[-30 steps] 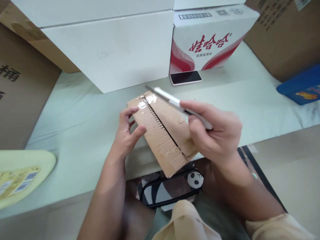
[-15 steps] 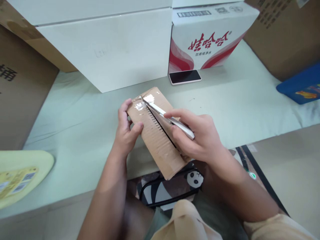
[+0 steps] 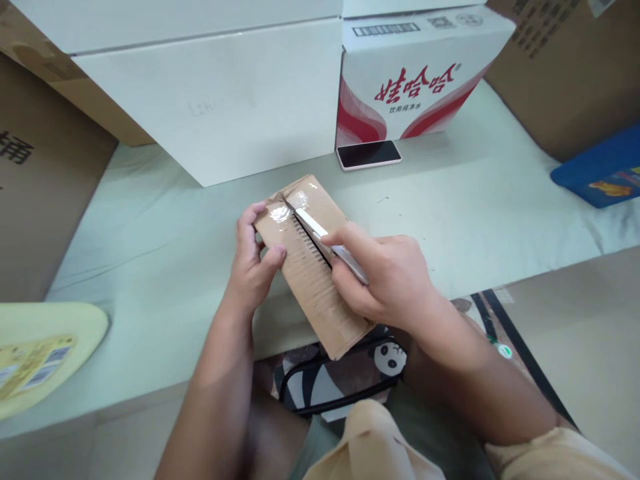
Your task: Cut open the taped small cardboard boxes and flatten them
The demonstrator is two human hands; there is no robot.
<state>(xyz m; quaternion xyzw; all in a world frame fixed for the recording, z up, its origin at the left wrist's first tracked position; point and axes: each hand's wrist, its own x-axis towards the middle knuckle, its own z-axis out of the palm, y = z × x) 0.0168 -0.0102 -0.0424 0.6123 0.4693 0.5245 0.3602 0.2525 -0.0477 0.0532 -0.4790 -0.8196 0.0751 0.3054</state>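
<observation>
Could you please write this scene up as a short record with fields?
Left hand: holds the small cardboard box by its left side
Right hand: holds the cutter
Cutter tip: at the box's taped far end, along the dark seam
Phone: lies screen up before the red-lettered carton
Left of that carton: large white box
Surface: pale green cloth

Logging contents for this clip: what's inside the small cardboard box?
Only a dark slit shows in the small box; flaps, cutter and right hand cover the rest, so its contents can't be seen.
</observation>
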